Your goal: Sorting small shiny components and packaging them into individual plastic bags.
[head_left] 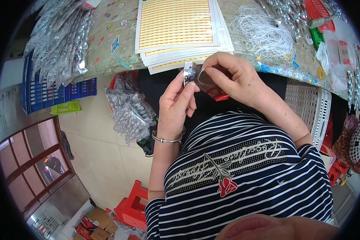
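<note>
Pinching a small shiny silver packet [189,73], the left hand [175,105] meets the right hand [232,78], closed on a clear film piece [207,79], just below the stacked yellow-striped sticker sheets [176,28].

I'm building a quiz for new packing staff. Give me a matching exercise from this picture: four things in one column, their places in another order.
Things:
1. small shiny packet
2. stack of yellow-striped label sheets
3. bundle of white string
4. blue crate

Places:
A. on the table, right of the sheets
B. under the table's left end
C. between the fingers of the left hand
D. on the table, above both hands

Pairs: 1-C, 2-D, 3-A, 4-B
</note>
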The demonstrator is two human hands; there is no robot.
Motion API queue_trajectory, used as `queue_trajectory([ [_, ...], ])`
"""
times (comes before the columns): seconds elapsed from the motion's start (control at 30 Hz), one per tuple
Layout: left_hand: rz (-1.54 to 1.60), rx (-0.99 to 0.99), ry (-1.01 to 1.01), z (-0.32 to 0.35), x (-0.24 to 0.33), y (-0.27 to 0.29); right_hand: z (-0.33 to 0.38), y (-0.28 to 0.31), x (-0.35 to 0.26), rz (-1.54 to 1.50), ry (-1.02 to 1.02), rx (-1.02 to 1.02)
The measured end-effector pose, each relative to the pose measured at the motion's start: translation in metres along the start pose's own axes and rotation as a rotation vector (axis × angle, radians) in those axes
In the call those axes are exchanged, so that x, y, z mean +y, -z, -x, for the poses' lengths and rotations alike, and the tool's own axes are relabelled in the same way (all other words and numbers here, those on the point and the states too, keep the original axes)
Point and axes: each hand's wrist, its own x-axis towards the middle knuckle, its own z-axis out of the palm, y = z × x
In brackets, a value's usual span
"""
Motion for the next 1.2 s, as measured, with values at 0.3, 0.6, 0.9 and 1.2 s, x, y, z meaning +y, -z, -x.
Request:
queue_trajectory([
  [0.3, -0.023, 0.036, 0.003, 0.001, -0.001, 0.001, 0.000, 0.002, 0.001, -0.121, -0.013, -0.014],
  [0.6, -0.015, 0.032, 0.006, 0.001, -0.001, 0.003, -0.002, -0.002, 0.005, -0.076, 0.039, 0.015],
  [0.9, -0.006, 0.024, 0.002, 0.004, 0.002, 0.001, -0.005, -0.005, 0.006, 0.124, 0.189, 0.134],
  [1.2, -0.054, 0.047, -0.032, 0.005, 0.001, 0.000, -0.006, -0.007, 0.010, 0.126, 0.158, 0.163],
])
